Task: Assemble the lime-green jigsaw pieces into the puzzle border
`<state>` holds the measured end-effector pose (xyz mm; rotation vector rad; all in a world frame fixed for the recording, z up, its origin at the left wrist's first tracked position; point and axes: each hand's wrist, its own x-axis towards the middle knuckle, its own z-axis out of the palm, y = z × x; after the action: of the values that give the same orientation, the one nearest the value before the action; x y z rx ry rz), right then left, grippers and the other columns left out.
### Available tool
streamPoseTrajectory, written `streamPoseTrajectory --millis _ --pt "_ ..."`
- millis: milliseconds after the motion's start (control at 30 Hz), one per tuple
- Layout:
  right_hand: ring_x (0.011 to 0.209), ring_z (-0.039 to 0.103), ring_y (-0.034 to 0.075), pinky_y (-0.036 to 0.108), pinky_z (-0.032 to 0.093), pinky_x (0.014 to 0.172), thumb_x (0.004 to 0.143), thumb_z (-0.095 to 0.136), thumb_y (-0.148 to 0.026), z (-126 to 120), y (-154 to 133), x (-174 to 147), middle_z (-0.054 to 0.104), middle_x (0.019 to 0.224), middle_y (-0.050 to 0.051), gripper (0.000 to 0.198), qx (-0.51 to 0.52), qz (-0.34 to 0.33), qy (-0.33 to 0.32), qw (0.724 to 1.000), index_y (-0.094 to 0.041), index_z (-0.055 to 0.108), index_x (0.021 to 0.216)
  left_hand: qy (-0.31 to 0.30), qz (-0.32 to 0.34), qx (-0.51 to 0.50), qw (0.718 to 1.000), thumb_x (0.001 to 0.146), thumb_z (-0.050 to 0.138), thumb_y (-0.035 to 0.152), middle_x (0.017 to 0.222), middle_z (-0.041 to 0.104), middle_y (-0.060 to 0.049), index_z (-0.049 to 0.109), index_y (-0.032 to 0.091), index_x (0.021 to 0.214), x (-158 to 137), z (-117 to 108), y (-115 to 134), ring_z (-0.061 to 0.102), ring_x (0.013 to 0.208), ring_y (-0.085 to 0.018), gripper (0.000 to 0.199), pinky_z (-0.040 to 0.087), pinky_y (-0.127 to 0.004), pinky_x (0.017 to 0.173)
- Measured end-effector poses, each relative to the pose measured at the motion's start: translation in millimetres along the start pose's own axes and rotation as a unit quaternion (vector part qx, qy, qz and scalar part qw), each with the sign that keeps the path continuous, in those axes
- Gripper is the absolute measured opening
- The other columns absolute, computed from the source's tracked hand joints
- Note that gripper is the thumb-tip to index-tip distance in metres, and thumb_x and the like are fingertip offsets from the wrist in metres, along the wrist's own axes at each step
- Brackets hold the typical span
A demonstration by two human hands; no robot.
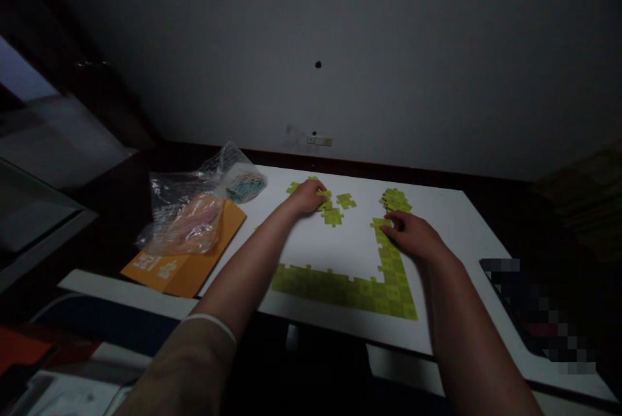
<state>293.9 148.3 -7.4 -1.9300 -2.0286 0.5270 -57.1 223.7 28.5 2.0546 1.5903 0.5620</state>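
Yellow-green jigsaw puzzle pieces lie on a white table. Several are joined in an L-shaped border along the near and right sides. My left hand is at the far middle, fingers closed on a puzzle piece above other loose pieces. Just right of it lie two loose pieces, one lower and one farther right. My right hand has thumb and fingers closed on the puzzle piece at the border's far right end. A small pile of pieces lies just beyond it.
On the left, a clear plastic bag rests over an orange folder. A bundle of bluish pieces is in the bag's far end. A dark, partly pixelated flat object lies at the right edge. A wall with a socket stands behind the table.
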Motion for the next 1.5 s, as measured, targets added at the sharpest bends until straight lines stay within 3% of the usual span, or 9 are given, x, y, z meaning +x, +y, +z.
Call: streamPoseTrajectory --millis 167,367,600,800,933,1067,1167,1267,1500 --pt "0.088 0.077 0.028 0.038 0.054 0.077 0.098 0.073 -0.051 -3 -4 -1 0.083 0.097 0.008 0.044 0.005 0.003 -0.005 1.000 -0.023 0.081 0.131 -0.004 -0.006 0.022 1.000 0.100 0.077 0.031 0.117 0.086 -0.009 0.087 0.021 0.115 18 -8 -15 0.079 0.106 -0.024 0.020 0.059 -0.034 0.099" --pt "0.087 0.077 0.029 0.039 0.053 0.077 0.098 0.074 -0.049 -5 -8 -2 0.083 0.095 0.008 0.042 0.000 0.006 -0.009 1.000 -0.024 0.082 0.131 0.000 -0.025 0.101 0.995 0.097 0.072 0.023 0.155 0.070 -0.017 0.078 0.021 0.145 45 -23 -27 0.060 0.147 -0.036 0.048 0.044 -0.043 0.127" --pt "0.088 0.078 0.029 0.039 0.054 0.078 0.097 0.073 -0.051 -1 -4 -2 0.084 0.099 0.008 0.046 -0.001 0.002 0.000 1.000 -0.024 0.081 0.134 -0.084 -0.047 0.169 0.981 0.087 0.086 0.040 0.166 0.058 -0.020 0.074 0.023 0.151 72 -32 -42 0.052 0.153 -0.043 0.067 0.040 -0.049 0.130" --pt "0.090 0.078 0.030 0.040 0.054 0.079 0.097 0.072 -0.052 -2 -4 -2 0.084 0.098 0.008 0.048 -0.005 -0.003 0.004 1.000 -0.024 0.082 0.134 -0.110 -0.073 0.211 0.968 0.077 0.098 0.049 0.159 0.064 -0.021 0.086 0.024 0.126 88 -48 -49 0.054 0.150 -0.048 0.056 0.042 -0.056 0.128" --pt "0.090 0.078 0.031 0.040 0.054 0.078 0.097 0.072 -0.051 -2 -5 -1 0.084 0.098 0.009 0.047 -0.013 -0.006 -0.002 1.000 -0.024 0.082 0.134 -0.083 -0.087 0.226 0.967 0.085 0.091 0.060 0.156 0.065 -0.025 0.088 0.018 0.116 81 -57 -55 0.052 0.152 -0.051 0.052 0.040 -0.058 0.129" --pt "0.087 0.078 0.031 0.041 0.054 0.077 0.097 0.072 -0.050 -2 -5 0 0.084 0.097 0.010 0.047 -0.015 -0.005 -0.011 1.000 -0.022 0.081 0.135 -0.067 -0.072 0.204 0.974 0.105 0.066 0.046 0.151 0.072 -0.023 0.086 0.016 0.128 66 -65 -61 0.064 0.144 -0.040 0.043 0.046 -0.047 0.124" --pt "0.086 0.078 0.032 0.042 0.054 0.077 0.097 0.072 -0.051 -1 -3 1 0.084 0.097 0.011 0.050 -0.014 -0.002 -0.012 1.000 -0.021 0.081 0.136 -0.082 -0.067 0.178 0.978 0.096 0.067 0.027 0.143 0.080 -0.016 0.083 0.020 0.136 54 -77 -72 0.073 0.131 -0.031 0.043 0.052 -0.037 0.115" --pt "0.088 0.079 0.033 0.042 0.055 0.078 0.097 0.070 -0.054 0 -1 2 0.085 0.100 0.011 0.054 -0.010 0.002 -0.012 1.000 -0.021 0.080 0.139 -0.115 -0.063 0.158 0.979 0.081 0.071 0.015 0.144 0.081 -0.012 0.081 0.023 0.142 42 -87 -83 0.076 0.126 -0.028 0.063 0.056 -0.032 0.109" --pt "0.092 0.080 0.035 0.044 0.057 0.081 0.095 0.069 -0.056 1 3 3 0.086 0.105 0.014 0.058 -0.005 0.004 -0.015 1.000 -0.021 0.080 0.140 -0.138 -0.049 0.168 0.975 0.071 0.078 0.014 0.164 0.067 -0.013 0.073 0.026 0.157 25 -86 -90 0.066 0.145 -0.033 0.087 0.051 -0.036 0.121"
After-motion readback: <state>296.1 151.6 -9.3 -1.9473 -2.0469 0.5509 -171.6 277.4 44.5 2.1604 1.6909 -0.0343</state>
